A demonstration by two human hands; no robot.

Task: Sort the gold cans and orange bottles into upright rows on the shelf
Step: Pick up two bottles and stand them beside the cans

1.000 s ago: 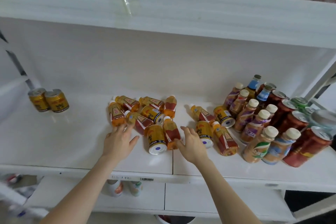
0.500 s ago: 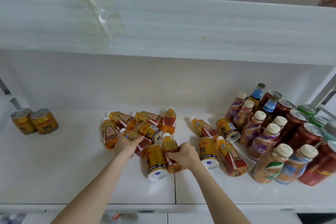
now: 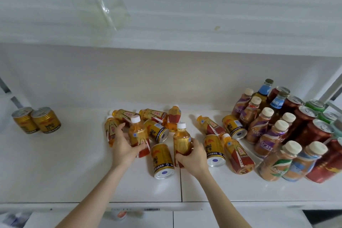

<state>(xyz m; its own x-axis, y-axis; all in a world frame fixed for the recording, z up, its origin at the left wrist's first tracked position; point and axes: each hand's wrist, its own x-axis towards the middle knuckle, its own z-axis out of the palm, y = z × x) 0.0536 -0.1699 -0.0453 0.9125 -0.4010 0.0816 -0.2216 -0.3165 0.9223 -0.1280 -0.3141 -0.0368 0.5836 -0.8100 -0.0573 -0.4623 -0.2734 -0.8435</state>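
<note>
My left hand grips an orange bottle with a white cap, raised nearly upright over the pile. My right hand grips a second orange bottle, also nearly upright. Around them several orange bottles and gold cans lie on their sides on the white shelf. One gold can lies between my hands, its base toward me. Another gold can lies just right of my right hand. Two gold cans stand upright at the far left.
A dense group of upright coffee bottles, dark red cans and green cans fills the right end. An upper shelf board hangs overhead. The shelf's front edge is close to me.
Both hands reached into the pile, closed on a lying bottle each, and tipped them up to nearly upright. The view has drawn closer to the shelf.
</note>
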